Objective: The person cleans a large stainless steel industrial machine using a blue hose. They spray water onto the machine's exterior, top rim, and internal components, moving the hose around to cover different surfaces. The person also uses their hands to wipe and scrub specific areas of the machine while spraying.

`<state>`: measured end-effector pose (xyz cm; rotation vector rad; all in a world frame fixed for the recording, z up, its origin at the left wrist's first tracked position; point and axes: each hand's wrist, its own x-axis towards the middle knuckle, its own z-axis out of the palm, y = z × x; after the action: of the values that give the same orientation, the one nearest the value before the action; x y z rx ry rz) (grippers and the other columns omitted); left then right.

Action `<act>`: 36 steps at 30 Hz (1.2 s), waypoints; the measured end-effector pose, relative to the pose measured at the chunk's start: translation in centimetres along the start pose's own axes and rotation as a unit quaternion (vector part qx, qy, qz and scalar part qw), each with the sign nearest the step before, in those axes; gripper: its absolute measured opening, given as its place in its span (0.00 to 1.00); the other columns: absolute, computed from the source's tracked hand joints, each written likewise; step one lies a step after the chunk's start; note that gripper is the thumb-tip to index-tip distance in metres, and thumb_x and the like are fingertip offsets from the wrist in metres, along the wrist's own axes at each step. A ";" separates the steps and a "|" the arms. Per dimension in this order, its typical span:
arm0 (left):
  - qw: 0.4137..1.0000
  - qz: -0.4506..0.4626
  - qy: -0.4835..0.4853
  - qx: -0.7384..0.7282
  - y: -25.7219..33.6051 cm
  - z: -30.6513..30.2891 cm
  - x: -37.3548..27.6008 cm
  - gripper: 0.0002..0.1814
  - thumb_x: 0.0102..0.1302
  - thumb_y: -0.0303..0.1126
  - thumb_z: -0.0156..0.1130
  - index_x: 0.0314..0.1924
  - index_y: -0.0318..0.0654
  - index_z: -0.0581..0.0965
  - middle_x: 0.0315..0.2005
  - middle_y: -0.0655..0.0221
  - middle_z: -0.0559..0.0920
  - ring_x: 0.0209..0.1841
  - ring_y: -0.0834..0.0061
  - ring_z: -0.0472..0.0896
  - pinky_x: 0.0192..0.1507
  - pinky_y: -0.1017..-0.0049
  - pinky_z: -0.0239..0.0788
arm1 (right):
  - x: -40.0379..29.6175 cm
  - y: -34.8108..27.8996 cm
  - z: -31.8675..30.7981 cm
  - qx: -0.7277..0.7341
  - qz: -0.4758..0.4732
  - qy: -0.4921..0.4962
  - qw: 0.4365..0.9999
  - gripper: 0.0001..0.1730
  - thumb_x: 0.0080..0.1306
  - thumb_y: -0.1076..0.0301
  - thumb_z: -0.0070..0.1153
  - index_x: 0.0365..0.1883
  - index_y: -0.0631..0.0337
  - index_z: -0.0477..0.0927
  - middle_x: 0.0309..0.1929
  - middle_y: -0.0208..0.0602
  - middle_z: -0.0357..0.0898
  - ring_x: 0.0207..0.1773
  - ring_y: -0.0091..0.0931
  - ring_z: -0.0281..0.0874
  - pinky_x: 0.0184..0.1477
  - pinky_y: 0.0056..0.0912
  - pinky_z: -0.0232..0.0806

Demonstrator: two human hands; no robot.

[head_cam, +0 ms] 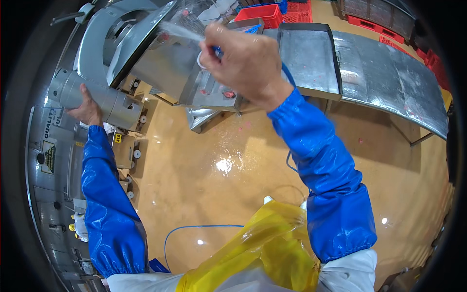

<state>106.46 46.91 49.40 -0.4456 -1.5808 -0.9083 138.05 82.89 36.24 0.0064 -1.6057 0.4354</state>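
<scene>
My right hand [248, 65] is closed around a hose spray nozzle [217, 51], most of it hidden by the fingers. A white jet of water [182, 32] shoots from it up and to the left, at a wide steel hopper [142, 43] on a machine. From behind my right wrist a thin blue hose [288, 75] trails down. At the left, my left hand [87, 109] grips a bare metal cylinder [118, 106] with slots and holes, the thumb lying across its side. Whether the cylinder is fixed to the machine, I cannot tell. Both forearms wear wet blue sleeves.
Below the nozzle, a steel tray [211, 98] holds small red scraps. A rectangular tray [308, 58] and a long steel table [386, 73] stand at the right. Red crates [261, 16] lie behind. The tan floor [219, 182] is wet, with hose [204, 226] across it.
</scene>
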 end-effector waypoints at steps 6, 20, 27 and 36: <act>1.000 -0.004 -0.001 0.022 -0.2 -0.3 0.6 0.60 0.57 0.57 0.84 0.71 0.18 0.62 0.63 0.40 0.77 0.64 0.48 0.80 0.70 0.57 0.71 | -2.2 0.2 -0.8 -0.013 0.047 0.018 0.999 0.07 0.66 0.63 0.65 0.35 0.46 0.77 0.22 0.26 0.82 0.24 0.32 0.83 0.24 0.38 0.71; 0.999 -0.015 -0.017 0.025 0.6 -0.4 -0.1 0.60 0.59 0.57 0.83 0.72 0.18 0.60 0.65 0.41 0.75 0.66 0.49 0.78 0.72 0.58 0.70 | -1.5 4.2 -1.4 -0.035 0.089 0.045 0.994 0.09 0.67 0.62 0.72 0.33 0.48 0.81 0.25 0.27 0.88 0.25 0.28 0.89 0.25 0.32 0.76; 0.999 0.001 -0.028 -0.024 0.9 -0.5 -0.4 0.57 0.60 0.53 0.84 0.72 0.19 0.61 0.64 0.42 0.76 0.65 0.51 0.79 0.71 0.58 0.71 | -1.0 5.5 -1.0 -0.005 0.125 0.049 0.991 0.09 0.66 0.60 0.71 0.33 0.48 0.82 0.23 0.28 0.86 0.25 0.33 0.88 0.27 0.37 0.76; 0.998 -0.001 -0.030 -0.048 0.5 0.1 -0.5 0.55 0.62 0.52 0.83 0.72 0.20 0.61 0.63 0.43 0.77 0.63 0.53 0.80 0.70 0.59 0.72 | 0.2 8.5 -1.5 0.039 0.201 0.034 0.978 0.10 0.68 0.57 0.68 0.35 0.52 0.83 0.25 0.37 0.86 0.30 0.38 0.88 0.31 0.42 0.76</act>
<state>106.85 47.37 49.06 -0.5433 -1.5970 -0.9840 137.23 91.20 34.13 -0.2761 -1.5214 0.8022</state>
